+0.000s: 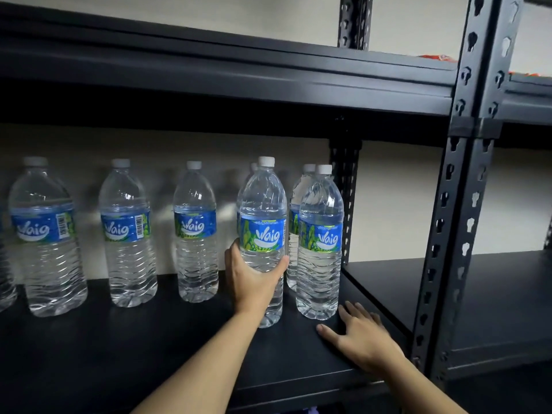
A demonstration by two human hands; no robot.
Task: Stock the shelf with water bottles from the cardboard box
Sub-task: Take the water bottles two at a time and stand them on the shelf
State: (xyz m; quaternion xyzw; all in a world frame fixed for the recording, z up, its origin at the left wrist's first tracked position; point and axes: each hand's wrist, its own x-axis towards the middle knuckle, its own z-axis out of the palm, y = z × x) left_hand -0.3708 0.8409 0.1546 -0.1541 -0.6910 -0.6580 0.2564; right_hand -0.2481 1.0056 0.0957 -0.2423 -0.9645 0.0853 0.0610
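Several clear water bottles with blue labels stand upright on the black shelf point(155, 339). My left hand point(254, 279) grips the lower body of one bottle point(263, 216) near the shelf's right end, its base on or just above the shelf. A second front bottle point(319, 243) stands right beside it, with two more bottles partly hidden behind them. My right hand point(360, 336) rests flat on the shelf, fingers spread, just right of that second bottle. The cardboard box is not in view.
Three spaced bottles, at left point(44, 237), further right point(127, 231) and mid-shelf point(195, 231), stand along the back wall. A black upright post point(454, 222) bounds the shelf on the right. An upper shelf point(227, 85) hangs overhead. A neighbouring shelf bay point(493, 300) lies beyond the post.
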